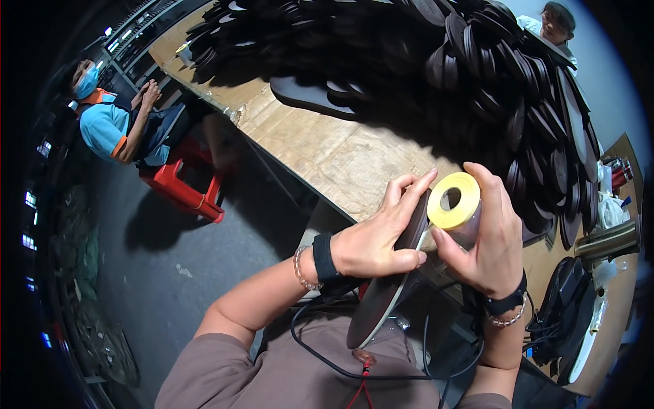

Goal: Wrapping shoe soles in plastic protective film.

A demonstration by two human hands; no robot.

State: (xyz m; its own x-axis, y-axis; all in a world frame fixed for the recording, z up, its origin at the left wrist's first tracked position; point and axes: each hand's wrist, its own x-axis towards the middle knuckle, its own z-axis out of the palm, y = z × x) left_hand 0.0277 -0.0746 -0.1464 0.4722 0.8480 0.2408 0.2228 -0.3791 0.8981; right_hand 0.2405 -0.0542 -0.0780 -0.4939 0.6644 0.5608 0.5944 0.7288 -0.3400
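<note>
Floor: dull gray, spreading out at left under dim light.
Table: pale scuffed wood, running diagonally from upper left toward the hands.
Heap: many dark soles are overlapping and covering the table's far side.
Held sole: long, slim and round-ended, it is showing a dark brown face with a thin pale rim along its right side. It is tilting between the person's body and the table, its upper end beside the roll, its lower end in front of the brown shirt.
Roll: its bright yellow ring-shaped end is facing up, with a dark round hole in the middle; its side is looking glossy and partly see-through.
Left hand: fingers are lying along the upper end of the held sole, thumb pressing across the pale rim, so the grip is closing around it.
Right hand: fingers and thumb are curving around the roll, parted by its width and holding it just beside the held sole.
Wrists: both are wearing black bands and clear beads.
Others: one person in blue is sitting on a red stool; another is showing behind the heap.
</note>
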